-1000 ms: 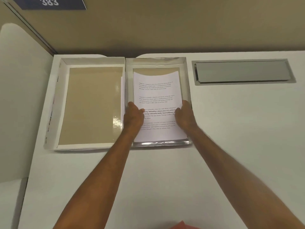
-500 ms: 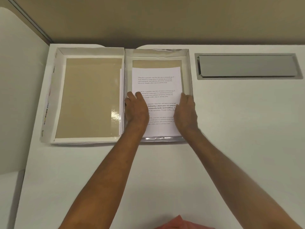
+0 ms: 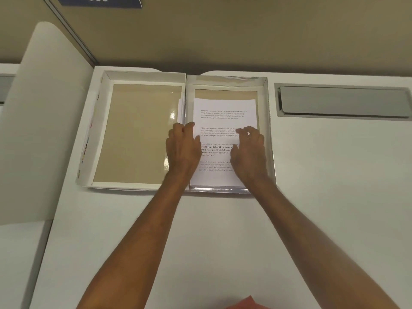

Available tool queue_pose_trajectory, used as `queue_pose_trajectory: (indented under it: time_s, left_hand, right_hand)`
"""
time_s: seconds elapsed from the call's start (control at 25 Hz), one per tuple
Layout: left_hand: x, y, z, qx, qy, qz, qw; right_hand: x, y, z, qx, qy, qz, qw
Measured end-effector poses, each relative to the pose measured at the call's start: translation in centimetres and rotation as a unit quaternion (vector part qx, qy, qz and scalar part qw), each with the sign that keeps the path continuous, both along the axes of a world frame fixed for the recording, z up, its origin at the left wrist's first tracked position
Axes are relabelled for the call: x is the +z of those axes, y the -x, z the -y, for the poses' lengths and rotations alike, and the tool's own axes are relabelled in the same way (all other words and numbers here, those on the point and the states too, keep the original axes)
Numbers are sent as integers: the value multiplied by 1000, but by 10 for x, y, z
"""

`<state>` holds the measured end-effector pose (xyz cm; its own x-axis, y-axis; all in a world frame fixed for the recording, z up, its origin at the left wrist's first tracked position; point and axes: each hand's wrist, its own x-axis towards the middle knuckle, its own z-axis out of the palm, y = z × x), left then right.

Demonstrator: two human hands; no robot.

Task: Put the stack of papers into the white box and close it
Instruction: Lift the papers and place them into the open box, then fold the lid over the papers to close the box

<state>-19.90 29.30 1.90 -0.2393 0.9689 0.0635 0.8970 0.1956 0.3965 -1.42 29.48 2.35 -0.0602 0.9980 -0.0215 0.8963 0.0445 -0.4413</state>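
Observation:
The white box lies open on the desk, its lid at the left and its tray at the right, both with tan bottoms. A stack of printed papers lies flat inside the tray, a strip of tan bottom showing beyond its far edge. My left hand rests on the stack's left edge, fingers curled over the wall between lid and tray. My right hand lies palm down on the stack's right half, fingers slightly bent and apart.
A grey cable flap is set into the desk to the right of the box. A pale partition panel stands at the left. The tan wall runs behind the desk. A bit of pink cloth shows at the bottom edge.
The far end of the stack, curved upward a second ago, now lies flat in the tray. Both hands have slid further forward along the stack.

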Motion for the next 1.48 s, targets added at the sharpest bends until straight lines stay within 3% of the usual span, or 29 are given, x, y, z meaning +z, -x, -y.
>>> queue_pose_trajectory:
  time_s: [0.12,0.24,0.52,0.84,1.2,1.36,1.48]
  left_hand:
    - [4,39,8,83,-14,32,996]
    - [-1,83,16,152,9,25,988]
    - [-9,172,32,273,72,-64,957]
    - [8,204,20,379,130,53,915]
    - [107,195,23,348,68,75,932]
    - [180,160,39,272,23,95,957]
    - [214,126,42,207,-34,214,954]
  right_hand:
    - [10,36,13,54,33,-92,994]
    - [8,69,28,107,67,-116,985]
    - [1,111,53,195,127,-81,969]
    - [-4,111,54,215,131,-30,967]
    - [-2,103,53,246,142,-30,958]
    - [14,78,57,198,143,-148,958]
    - [14,63,51,131,125,-225,957]
